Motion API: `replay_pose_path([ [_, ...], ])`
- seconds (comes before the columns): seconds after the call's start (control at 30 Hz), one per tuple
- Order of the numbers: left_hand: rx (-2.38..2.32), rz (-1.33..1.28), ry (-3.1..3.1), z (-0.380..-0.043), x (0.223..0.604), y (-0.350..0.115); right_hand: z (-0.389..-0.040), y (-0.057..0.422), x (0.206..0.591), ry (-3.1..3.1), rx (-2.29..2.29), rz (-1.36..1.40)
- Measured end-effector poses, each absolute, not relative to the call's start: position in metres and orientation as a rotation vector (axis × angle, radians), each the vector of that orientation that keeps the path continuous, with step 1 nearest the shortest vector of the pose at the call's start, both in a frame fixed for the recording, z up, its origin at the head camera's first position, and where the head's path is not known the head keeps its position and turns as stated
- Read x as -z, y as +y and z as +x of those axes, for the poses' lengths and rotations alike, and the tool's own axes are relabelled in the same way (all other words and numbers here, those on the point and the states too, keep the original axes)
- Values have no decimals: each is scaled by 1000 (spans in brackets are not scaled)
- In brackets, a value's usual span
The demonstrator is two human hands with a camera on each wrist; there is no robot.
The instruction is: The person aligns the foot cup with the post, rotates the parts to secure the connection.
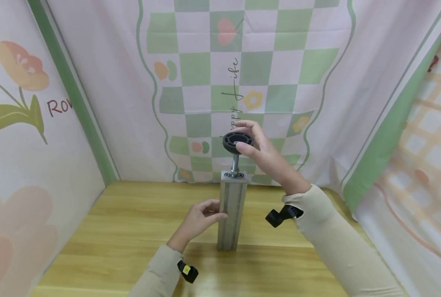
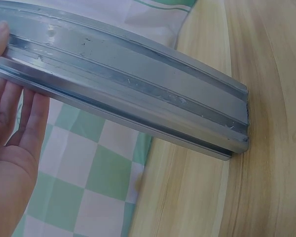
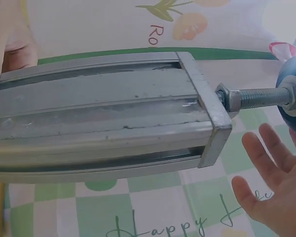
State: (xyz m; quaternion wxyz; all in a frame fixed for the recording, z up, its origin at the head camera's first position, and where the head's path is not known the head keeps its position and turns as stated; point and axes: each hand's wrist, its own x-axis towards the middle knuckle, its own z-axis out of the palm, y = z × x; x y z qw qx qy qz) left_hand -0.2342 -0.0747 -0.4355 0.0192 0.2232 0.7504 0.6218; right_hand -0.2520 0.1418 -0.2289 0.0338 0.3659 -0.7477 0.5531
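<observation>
An aluminium profile post [image 1: 232,214] stands upright on the wooden table, with an end plate [image 1: 234,176] on top. From the plate rises a threaded stud with a nut [image 3: 232,98], carrying a round black levelling foot [image 1: 229,143]. My left hand [image 1: 202,216] grips the post around its middle, thumb on the near face and fingers behind. At the top, my right hand [image 1: 261,150] holds the foot by its rim between thumb and forefinger. The right hand's other fingers [image 3: 256,150] spread below the foot in the right wrist view.
The wooden table [image 1: 131,231] carries the post near its middle. A green-and-white checked curtain [image 1: 194,70] hangs close behind, with printed cloth [image 1: 27,165] along the left and more cloth [image 1: 421,165] on the right. Both wrists wear small black cameras.
</observation>
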Motion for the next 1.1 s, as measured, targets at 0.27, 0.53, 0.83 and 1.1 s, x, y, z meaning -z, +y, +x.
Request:
replay_pose_path([
  [0.27, -1920, 684, 2334, -234, 436, -76, -259, 148, 225, -2286, -1727, 1272],
  [0.53, -1913, 675, 2344, -235, 438, -76, -262, 155, 226, -2250, -1785, 1386],
  [0.83, -1915, 682, 2344, -235, 440, -75, -260, 156, 226, -2313, -1698, 1367],
  [1.1, -1911, 667, 2340, -236, 440, -76, -262, 157, 226, -2298, -1743, 1340],
])
